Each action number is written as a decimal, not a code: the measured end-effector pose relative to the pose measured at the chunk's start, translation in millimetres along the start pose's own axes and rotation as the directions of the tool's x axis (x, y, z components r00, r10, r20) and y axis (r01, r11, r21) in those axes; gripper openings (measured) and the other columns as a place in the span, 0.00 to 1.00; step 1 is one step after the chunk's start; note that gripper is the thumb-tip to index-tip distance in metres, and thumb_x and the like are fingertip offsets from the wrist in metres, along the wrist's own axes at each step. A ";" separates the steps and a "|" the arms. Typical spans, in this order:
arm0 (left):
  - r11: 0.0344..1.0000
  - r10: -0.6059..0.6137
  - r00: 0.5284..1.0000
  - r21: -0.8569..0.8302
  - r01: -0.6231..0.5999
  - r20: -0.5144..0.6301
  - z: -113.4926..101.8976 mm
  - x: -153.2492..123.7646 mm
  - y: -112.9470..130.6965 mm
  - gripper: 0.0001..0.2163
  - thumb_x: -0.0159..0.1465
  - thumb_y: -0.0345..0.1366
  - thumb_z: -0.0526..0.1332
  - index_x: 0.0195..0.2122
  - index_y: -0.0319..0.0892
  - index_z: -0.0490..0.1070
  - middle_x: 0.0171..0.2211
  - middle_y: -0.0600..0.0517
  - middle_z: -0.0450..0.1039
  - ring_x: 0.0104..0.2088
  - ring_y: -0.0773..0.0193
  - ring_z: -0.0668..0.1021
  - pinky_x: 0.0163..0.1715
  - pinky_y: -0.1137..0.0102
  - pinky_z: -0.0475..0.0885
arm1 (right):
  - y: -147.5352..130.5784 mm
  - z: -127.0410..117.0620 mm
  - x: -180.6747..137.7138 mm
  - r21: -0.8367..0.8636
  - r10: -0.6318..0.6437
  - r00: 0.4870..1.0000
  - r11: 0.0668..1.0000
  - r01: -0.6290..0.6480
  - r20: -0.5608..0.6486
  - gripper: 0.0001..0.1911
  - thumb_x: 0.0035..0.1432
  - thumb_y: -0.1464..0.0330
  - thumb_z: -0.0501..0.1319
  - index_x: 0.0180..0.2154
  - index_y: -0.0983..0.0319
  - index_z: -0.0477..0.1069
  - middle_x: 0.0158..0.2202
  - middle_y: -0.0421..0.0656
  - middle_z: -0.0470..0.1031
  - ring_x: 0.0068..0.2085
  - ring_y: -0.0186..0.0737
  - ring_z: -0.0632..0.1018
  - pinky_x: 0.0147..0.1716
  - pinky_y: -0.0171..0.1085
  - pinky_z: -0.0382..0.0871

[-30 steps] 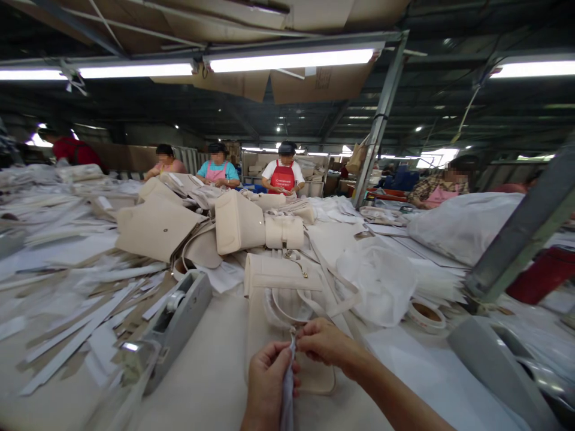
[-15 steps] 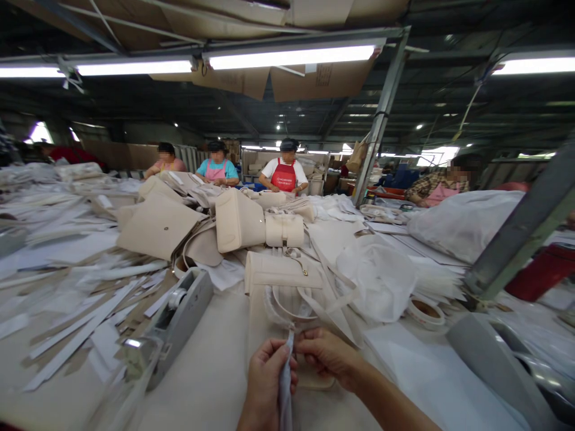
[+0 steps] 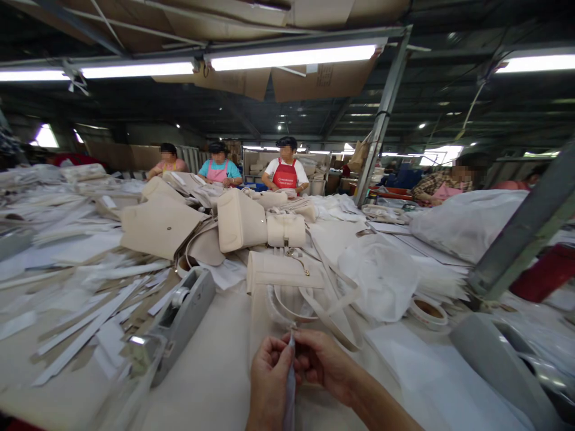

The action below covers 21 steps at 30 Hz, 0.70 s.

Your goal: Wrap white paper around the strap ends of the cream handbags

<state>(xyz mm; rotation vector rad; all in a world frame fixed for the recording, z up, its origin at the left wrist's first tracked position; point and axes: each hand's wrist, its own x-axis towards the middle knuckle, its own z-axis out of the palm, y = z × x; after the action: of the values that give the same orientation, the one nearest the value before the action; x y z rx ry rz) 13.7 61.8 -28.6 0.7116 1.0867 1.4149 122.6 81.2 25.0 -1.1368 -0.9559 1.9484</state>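
A beige bag [image 3: 285,270] lies on the table before me, its flap side away from me. Its looped handle [image 3: 275,305] looks wrapped in clear film. My left hand [image 3: 272,371] is closed on a thin pale strip [image 3: 290,389], perhaps tissue or film, that runs down toward me. My right hand [image 3: 321,362] pinches close beside it, at the strip's upper end by the handle; what its fingertips hold is hidden. Both hands are over the near part of the bag. A loose beige strap [image 3: 335,317] curves to the right of them.
Grey tape dispensers [image 3: 186,317] [image 3: 498,359] stand left and right. A tape roll [image 3: 427,312], white sheets [image 3: 417,365] and crumpled plastic [image 3: 377,275] lie to the right. Paper strips [image 3: 96,329] cover the left; more beige bags [image 3: 240,220] are piled ahead. Several people work beyond.
My right hand has come closer to my left, and their fingertips now meet around the upper end of the pale strip. The view has shifted slightly.
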 end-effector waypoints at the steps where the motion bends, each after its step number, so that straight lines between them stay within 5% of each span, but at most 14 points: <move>1: 1.000 -0.011 1.000 -0.013 0.011 -0.007 -0.4 0.2 -0.3 0.27 0.38 0.59 0.71 0.22 0.43 0.61 0.15 0.57 0.69 0.11 0.73 0.66 0.10 0.78 0.55 | 0.4 -0.1 1.1 0.026 0.017 0.999 1.000 -0.017 0.028 0.17 0.44 0.58 0.64 0.32 0.65 0.74 0.20 0.35 0.67 0.20 0.27 0.64 0.20 0.29 0.56; 6: 0.998 -0.039 0.999 -0.042 0.038 -0.031 0.4 0.1 -1.4 0.28 0.39 0.59 0.71 0.24 0.45 0.58 0.14 0.60 0.67 0.11 0.72 0.65 0.10 0.78 0.57 | 3.4 -2.6 2.0 0.067 0.039 0.990 0.997 -0.048 0.132 0.21 0.48 0.51 0.63 0.34 0.63 0.72 0.22 0.35 0.69 0.20 0.28 0.69 0.19 0.28 0.54; 12: 0.995 0.096 0.995 0.007 -0.096 -0.022 5.2 -6.2 8.0 0.24 0.44 0.54 0.71 0.22 0.43 0.59 0.16 0.59 0.67 0.15 0.74 0.68 0.14 0.78 0.62 | 11.0 -0.2 8.3 -0.094 -0.108 0.993 0.990 0.104 -0.040 0.25 0.39 0.49 0.71 0.26 0.63 0.70 0.15 0.31 0.62 0.18 0.26 0.62 0.19 0.29 0.54; 17: 0.991 -0.133 0.990 -0.029 0.134 0.040 -0.3 -11.8 20.5 0.25 0.42 0.55 0.71 0.26 0.45 0.59 0.18 0.58 0.71 0.15 0.72 0.69 0.12 0.78 0.61 | 15.4 -9.9 12.6 -0.042 -0.128 0.984 0.990 0.135 0.123 0.24 0.42 0.52 0.71 0.34 0.64 0.74 0.18 0.34 0.68 0.19 0.28 0.67 0.22 0.31 0.58; 21: 0.981 -0.181 0.982 -0.066 0.185 0.057 -3.4 -10.0 21.8 0.27 0.41 0.54 0.72 0.28 0.45 0.59 0.18 0.57 0.71 0.15 0.72 0.69 0.14 0.78 0.62 | 18.8 -14.1 14.6 -0.041 -0.169 0.978 0.984 0.176 0.123 0.23 0.44 0.54 0.71 0.36 0.65 0.74 0.19 0.35 0.68 0.20 0.27 0.66 0.22 0.30 0.56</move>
<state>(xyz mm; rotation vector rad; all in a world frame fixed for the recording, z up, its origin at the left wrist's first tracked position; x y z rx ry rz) 3.3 53.2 -8.5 0.5784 1.0304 1.2649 126.1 87.5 -1.8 -0.9403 -1.1357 1.8765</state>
